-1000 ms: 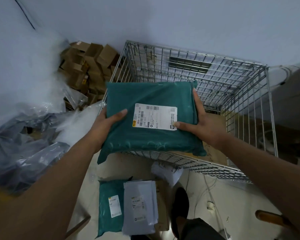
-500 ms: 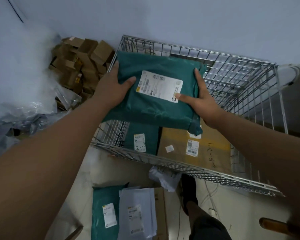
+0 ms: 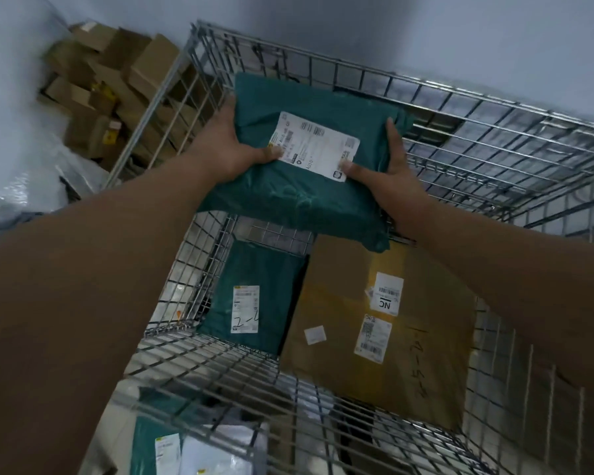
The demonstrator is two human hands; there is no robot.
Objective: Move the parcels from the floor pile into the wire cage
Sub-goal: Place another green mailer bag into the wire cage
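Since the earlier frame we are reaching the green parcel (image 3: 302,197) deeper over the wire cage (image 3: 460,94). Nearest, floor parcels (image 3: 146,450) are showing through the mesh; beyond, a smaller green bag (image 3: 264,265) and a brown carton (image 3: 419,365) are lying side by side inside. Our left grip (image 3: 232,149) and right grip (image 3: 388,181) are holding the green parcel's edges, thumbs on top
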